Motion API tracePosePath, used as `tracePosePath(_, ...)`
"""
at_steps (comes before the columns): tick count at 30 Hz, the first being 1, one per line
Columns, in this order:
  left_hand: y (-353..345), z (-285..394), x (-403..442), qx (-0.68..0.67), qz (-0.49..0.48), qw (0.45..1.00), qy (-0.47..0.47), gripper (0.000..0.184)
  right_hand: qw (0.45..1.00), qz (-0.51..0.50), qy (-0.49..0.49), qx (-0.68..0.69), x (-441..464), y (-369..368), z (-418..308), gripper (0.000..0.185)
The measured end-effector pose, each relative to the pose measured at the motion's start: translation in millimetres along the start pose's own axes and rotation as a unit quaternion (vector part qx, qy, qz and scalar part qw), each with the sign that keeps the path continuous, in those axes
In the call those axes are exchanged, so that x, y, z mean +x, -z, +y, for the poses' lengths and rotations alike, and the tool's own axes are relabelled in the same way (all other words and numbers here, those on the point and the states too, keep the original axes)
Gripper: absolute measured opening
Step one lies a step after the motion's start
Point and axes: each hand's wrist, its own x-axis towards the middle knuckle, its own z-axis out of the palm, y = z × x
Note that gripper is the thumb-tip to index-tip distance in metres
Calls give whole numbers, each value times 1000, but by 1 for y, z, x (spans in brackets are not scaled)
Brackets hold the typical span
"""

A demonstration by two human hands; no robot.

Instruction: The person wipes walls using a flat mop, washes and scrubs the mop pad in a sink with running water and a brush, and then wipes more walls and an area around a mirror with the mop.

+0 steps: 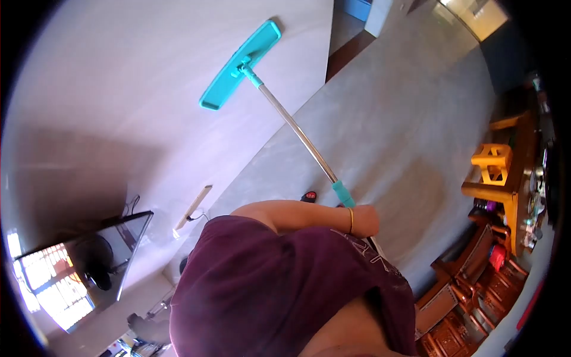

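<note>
A flat mop with a turquoise rectangular head (pixel 223 83) is raised against the pale wall, its head tilted. From it a metal pole (pixel 295 128) slants down to a turquoise collar (pixel 342 193). Just below that collar, my left hand (pixel 364 221) is closed round the pole, with a yellow bangle on the wrist. A short length of pole shows past the hand, then passes behind my purple shirt (pixel 279 285). My right hand is out of sight.
A wall-mounted screen (pixel 119 256) and a light-coloured bar (pixel 193 208) are at left. At right stand a yellow stool (pixel 492 163) on a wooden table (pixel 505 193) and carved wooden chairs (pixel 458 321). A doorway (pixel 351 35) opens beyond the wall's edge.
</note>
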Motion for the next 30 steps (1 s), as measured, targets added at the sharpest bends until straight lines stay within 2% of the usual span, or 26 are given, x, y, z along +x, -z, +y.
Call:
tracePosePath(1,-5,-2,4,0,9,1000,7,10,997,-12,55,-53,11,1,-1,25)
tracePosePath(2,-9,-3,7,7,11,1000,10,9,995,-44,66,-55,18,4,-1,33)
tracePosePath(3,-12,-1,11,13,6,1000,11,9,995,-45,73,-57,38,-11,12,33)
tracePosePath(5,-8,-2,-3,31,32,999,13,8,996,23,78,36,77,-68,45,43)
tracePosePath(6,8,6,-18,47,43,998,13,7,995,19,88,44,83,-72,32,43)
tracePosePath(8,42,22,-41,73,16,996,48,5,992,-123,3,35,106,-71,11,46)
tracePosePath(11,74,31,-67,112,9,989,99,5,958,-70,276,36,190,-180,81,48)
tracePosePath(12,82,34,-84,121,12,985,120,6,956,-69,282,37,195,-185,75,48)
tracePosePath(16,130,64,-122,150,-46,974,166,9,942,-72,327,18,204,-183,23,40)
tracePosePath(18,144,72,-137,187,-69,955,221,11,938,-77,337,16,186,-156,-33,39)
tracePosePath(19,148,75,-145,188,-72,954,221,11,937,-122,326,16,167,-120,-75,37)
tracePosePath(21,154,80,-157,240,-79,939,232,11,933,-180,312,12,155,-90,-116,35)
tracePosePath(23,145,77,-163,267,-57,934,229,10,927,-185,326,4,151,-85,-138,35)
tracePosePath(26,120,72,-155,214,-46,952,214,8,922,-190,338,-3,140,-87,-161,35)
tracePosePath(29,53,71,-140,178,10,971,157,8,920,-184,346,-11,131,-91,-184,35)
tracePosePath(30,38,74,-133,160,-5,974,159,9,920,-181,348,-12,128,-92,-191,35)
